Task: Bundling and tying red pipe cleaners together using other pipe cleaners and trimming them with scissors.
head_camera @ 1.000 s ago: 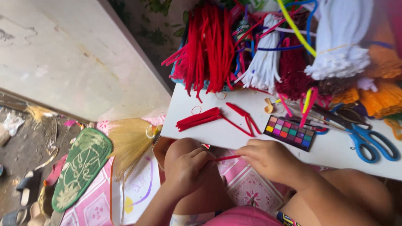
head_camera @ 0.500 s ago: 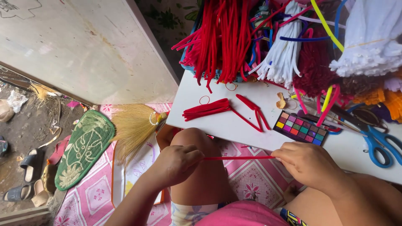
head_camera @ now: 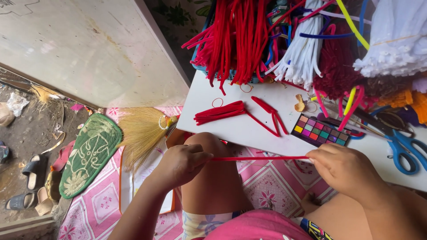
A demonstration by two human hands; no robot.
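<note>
Table: white table (head_camera: 249, 129) running from upper middle to the right edge, its near edge just above both hands
Floor mat: pink patterned mat (head_camera: 98, 209) under the knees, with a green leaf-shaped mat (head_camera: 89, 155) and a straw broom (head_camera: 142, 133) to the left
Stock: bundles of red pipe cleaners (head_camera: 231, 40) and white ones (head_camera: 302, 53) hang over the table's far side
Loose pieces: folded red pipe cleaners (head_camera: 222, 112) lie on the table, well apart from the hands
Small things: a colour palette (head_camera: 321, 131) just above the right hand, blue scissors (head_camera: 407, 149) to its right
Held thing: one red pipe cleaner (head_camera: 260, 158) stretched taut, long axis level, left to right, over the bare knee and below the table edge
Left hand (head_camera: 180, 164): fingers pinched shut on its left end
Right hand (head_camera: 344, 169): fingertips closed on its right end
Open room: free space below the strand, over the lap; the table edge crowds it from above
</note>
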